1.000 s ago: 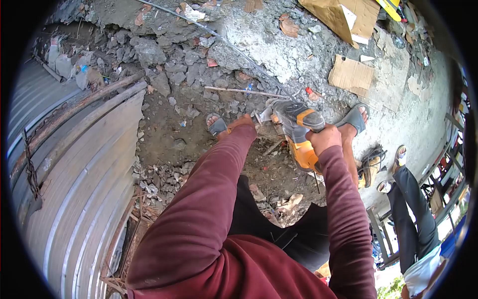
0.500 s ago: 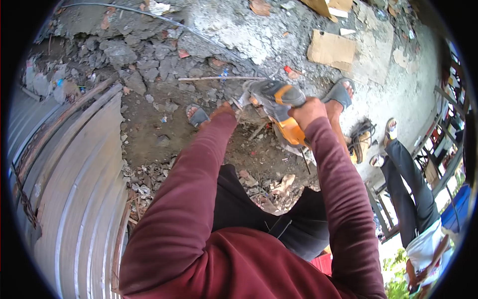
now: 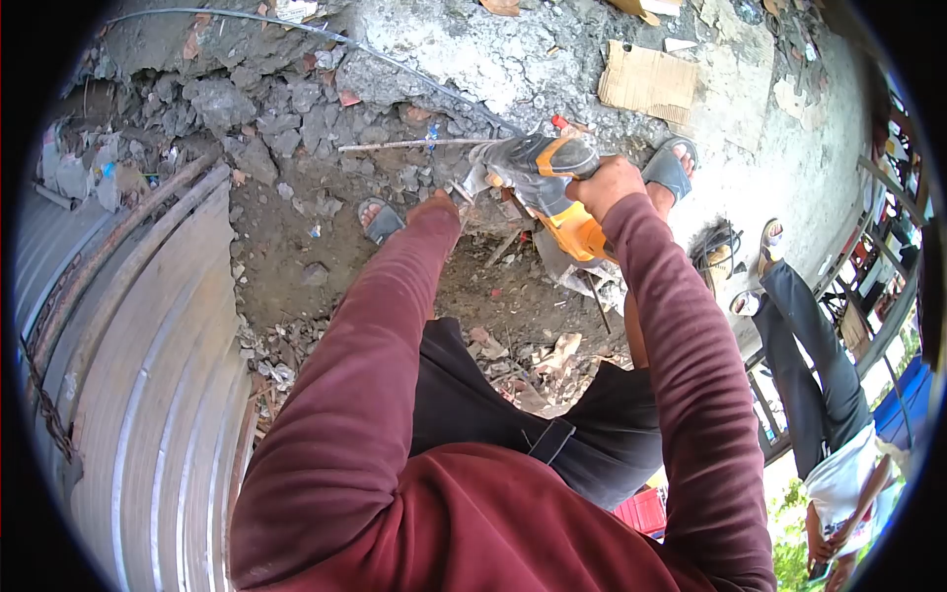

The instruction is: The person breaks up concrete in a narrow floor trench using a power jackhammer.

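A yellow and grey demolition hammer (image 3: 562, 212) is held out in front of me, tilted, over broken ground. My right hand (image 3: 607, 187) wraps around its dark rear handle. Near its front end, my left hand (image 3: 435, 206) closes at what looks like a side handle; the sleeve and wrist hide most of those fingers. The tool's bit cannot be made out. Behind the hammer lies a thin rod (image 3: 404, 145) on the dirt. My sandalled feet stand either side of the hammer, the left sandal (image 3: 383, 223) on soil and the right sandal (image 3: 670, 170) on concrete.
Corrugated metal sheeting (image 3: 148, 395) rises at left. Concrete rubble (image 3: 219, 104) and a grey cable (image 3: 326, 36) lie ahead. Flattened cardboard (image 3: 648, 81) rests on the slab. At right, another person (image 3: 804, 365) stands near a second yellow tool (image 3: 721, 264) with a black cord.
My view has shifted slightly, so the ground and cardboard sit higher and further left. The hammer also sits a little higher and further left in view, still held by both hands.
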Tool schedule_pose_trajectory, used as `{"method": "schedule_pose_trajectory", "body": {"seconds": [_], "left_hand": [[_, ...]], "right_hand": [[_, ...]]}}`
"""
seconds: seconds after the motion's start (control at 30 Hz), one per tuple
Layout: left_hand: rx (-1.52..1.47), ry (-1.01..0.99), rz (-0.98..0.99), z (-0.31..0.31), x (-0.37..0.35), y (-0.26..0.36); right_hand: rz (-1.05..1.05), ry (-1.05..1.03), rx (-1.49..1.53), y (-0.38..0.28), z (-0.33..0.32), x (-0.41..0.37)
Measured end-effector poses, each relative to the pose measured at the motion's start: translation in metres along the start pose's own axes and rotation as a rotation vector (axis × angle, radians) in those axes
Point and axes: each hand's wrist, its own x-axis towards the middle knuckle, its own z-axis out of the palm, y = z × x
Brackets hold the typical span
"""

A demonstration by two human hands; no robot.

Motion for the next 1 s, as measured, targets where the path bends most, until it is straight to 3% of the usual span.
{"method": "schedule_pose_trajectory", "body": {"seconds": [0.13,0.2,0.6,0.67,0.9,1.0], "left_hand": [[-0.075,0.041,-0.033,0.002,0.004,0.003],[0.05,0.023,-0.044,0.002,0.001,0.005],[0.1,0.015,-0.089,0.006,-0.002,0.011],[-0.045,0.027,-0.1,0.015,0.013,0.008],[-0.013,-0.072,-0.077,0.026,0.015,0.011],[-0.227,0.051,-0.087,0.044,0.026,0.007]], "right_hand": [[-0.038,0.037,-0.032,0.006,0.003,0.004],[-0.055,0.04,-0.032,0.008,0.005,0.005],[-0.092,0.051,-0.044,0.006,0.007,0.011],[-0.106,0.051,-0.043,0.005,0.006,0.01],[-0.122,0.04,-0.023,0.007,0.012,0.014],[-0.134,-0.003,-0.03,0.005,0.014,0.014]]}}
